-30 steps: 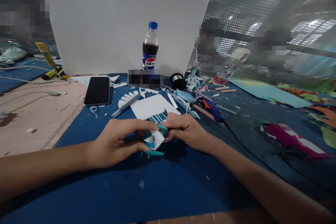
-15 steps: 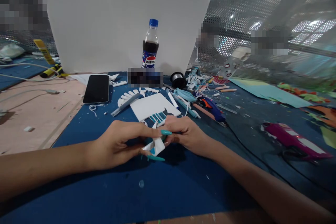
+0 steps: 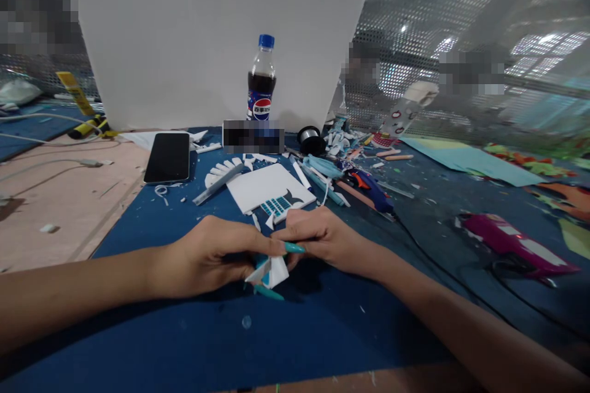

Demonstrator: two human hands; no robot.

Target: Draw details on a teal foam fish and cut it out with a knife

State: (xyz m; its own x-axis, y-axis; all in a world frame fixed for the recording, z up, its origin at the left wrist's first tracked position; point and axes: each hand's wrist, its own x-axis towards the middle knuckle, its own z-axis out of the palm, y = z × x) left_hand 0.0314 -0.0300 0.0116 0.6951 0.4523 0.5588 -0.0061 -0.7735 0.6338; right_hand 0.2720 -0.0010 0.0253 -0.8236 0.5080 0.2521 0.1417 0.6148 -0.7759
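Between my hands, low over the blue mat (image 3: 193, 338), is a small folded white piece (image 3: 278, 271) with teal on its inner side; it looks like foam board or card. My left hand (image 3: 221, 252) pinches it between thumb and fingers, long teal nails sticking out past it. From the other side my right hand (image 3: 322, 236) closes its fingers on the same piece, though its fingertips are partly hidden. Just beyond the hands lies a white board (image 3: 262, 187), with a teal-gridded white piece (image 3: 279, 204) on its near edge.
A black phone (image 3: 168, 158) lies at left. Behind stand a cola bottle (image 3: 262, 83) and a wire spool (image 3: 311, 140). A blue glue gun (image 3: 371, 187) with a trailing cord and a magenta device (image 3: 520, 242) are at right. White scraps (image 3: 341, 141) litter the back.
Both hands and the folded piece have come slightly lower, nearer me. The right fingers have shifted, and more of the teal-gridded piece shows behind them.
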